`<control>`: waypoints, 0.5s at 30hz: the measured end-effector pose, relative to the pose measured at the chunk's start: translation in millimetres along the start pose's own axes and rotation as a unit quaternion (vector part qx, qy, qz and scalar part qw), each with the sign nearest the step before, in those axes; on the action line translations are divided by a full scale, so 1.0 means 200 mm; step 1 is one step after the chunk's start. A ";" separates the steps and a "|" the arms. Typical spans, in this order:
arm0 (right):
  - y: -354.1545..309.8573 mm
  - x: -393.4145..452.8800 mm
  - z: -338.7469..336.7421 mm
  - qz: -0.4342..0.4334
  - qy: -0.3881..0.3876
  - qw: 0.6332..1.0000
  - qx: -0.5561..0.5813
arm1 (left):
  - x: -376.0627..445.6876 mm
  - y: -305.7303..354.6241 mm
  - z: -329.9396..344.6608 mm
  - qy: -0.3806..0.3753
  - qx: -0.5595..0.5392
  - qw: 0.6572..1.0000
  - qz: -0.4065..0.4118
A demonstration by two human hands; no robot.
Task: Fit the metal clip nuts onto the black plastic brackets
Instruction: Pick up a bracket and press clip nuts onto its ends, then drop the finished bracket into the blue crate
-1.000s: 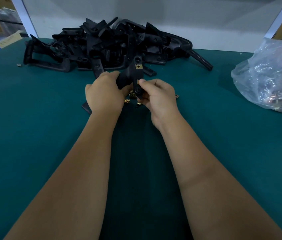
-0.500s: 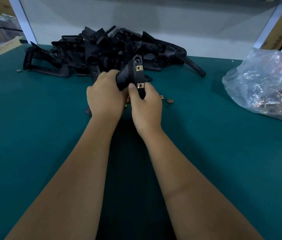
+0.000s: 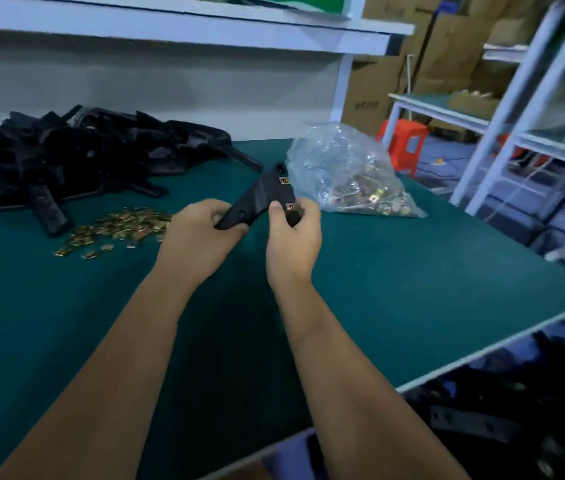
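Note:
I hold one black plastic bracket (image 3: 260,197) above the green table (image 3: 395,289). My left hand (image 3: 201,237) grips its lower left end. My right hand (image 3: 293,242) grips its right edge, thumb beside a brass clip nut (image 3: 290,206) seated on it. A second clip nut (image 3: 284,180) sits higher on the same bracket. A heap of loose clip nuts (image 3: 118,228) lies on the table to the left of my hands. A pile of black brackets (image 3: 76,157) fills the back left.
A clear plastic bag (image 3: 350,174) holding more clip nuts lies just right of and behind the bracket. The table's right edge (image 3: 503,348) runs diagonally, with dark parts in a bin (image 3: 516,410) below it. Shelving, cardboard boxes and a red stool (image 3: 402,140) stand beyond.
The view has swung right and up. Both hands carried the bracket to the right, away from the pile and the loose nuts, toward the plastic bag. A second nut now sits on the bracket.

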State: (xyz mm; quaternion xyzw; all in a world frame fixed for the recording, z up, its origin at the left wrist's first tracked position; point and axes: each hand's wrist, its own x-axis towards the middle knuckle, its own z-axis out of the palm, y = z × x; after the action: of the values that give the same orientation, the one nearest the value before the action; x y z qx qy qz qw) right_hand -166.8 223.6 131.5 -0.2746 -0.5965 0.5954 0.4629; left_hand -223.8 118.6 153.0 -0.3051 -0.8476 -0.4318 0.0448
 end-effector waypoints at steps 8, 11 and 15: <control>-0.16 0.25 -0.94 -0.070 0.225 0.955 -0.182 | -0.21 0.73 0.62 -0.220 -0.179 0.958 0.036; -0.16 0.24 -1.33 -0.041 0.269 0.931 -0.243 | -0.41 0.96 0.85 -0.301 -0.219 0.927 0.048; -0.13 0.15 -1.78 -0.017 0.340 0.893 -0.295 | -0.67 1.13 1.09 -0.381 -0.235 0.891 0.070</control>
State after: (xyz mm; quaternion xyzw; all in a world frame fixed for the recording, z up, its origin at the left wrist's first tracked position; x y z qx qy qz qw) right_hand 139.7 408.7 113.9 -0.5738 -0.5557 0.2542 0.5452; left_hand 51.2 321.0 131.4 -0.5066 -0.6495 -0.4647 -0.3248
